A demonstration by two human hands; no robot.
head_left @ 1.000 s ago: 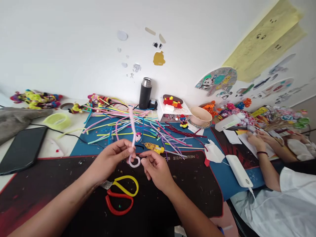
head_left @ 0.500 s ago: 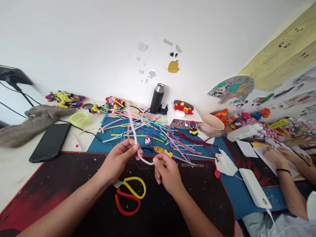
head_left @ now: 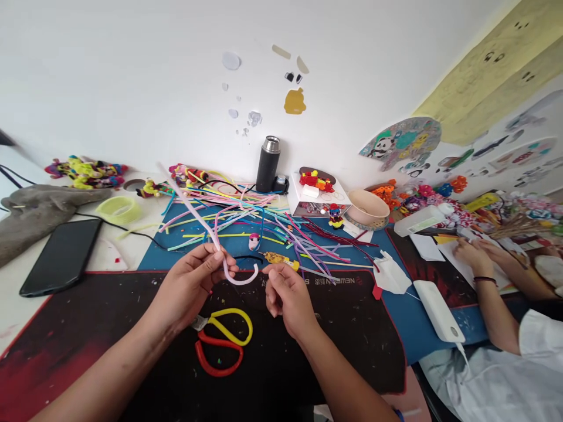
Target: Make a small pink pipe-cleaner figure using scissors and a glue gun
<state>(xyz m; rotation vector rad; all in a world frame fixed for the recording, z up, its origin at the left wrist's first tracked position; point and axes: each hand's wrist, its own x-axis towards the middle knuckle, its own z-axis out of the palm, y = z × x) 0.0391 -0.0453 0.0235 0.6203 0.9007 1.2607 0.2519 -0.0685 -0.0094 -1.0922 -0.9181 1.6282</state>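
Between the thumb and fingers of my left hand (head_left: 193,278) is a pale pink pipe cleaner (head_left: 240,282). Its long end slants up to the left, while the lower end bends into a hook that opens upward. My right hand (head_left: 288,296) sits just right of the hook's tip, with a small gap between them; its fingers are curled in and I see nothing in them. Scissors (head_left: 220,346) with one yellow and one red handle lie on the dark mat below my hands, their blades partly hidden by my left wrist.
Many coloured pipe cleaners (head_left: 237,211) are strewn behind my hands, around a small doll head (head_left: 254,241) and a yellow tube (head_left: 281,261). A black flask (head_left: 268,165) stands by the wall. A phone (head_left: 61,256) lies left. At right, another person's hands (head_left: 475,258) work.
My right hand has let go of the pipe cleaner's lower end, which now curls up into a hook. The upper end leans further left. The view has shifted slightly.
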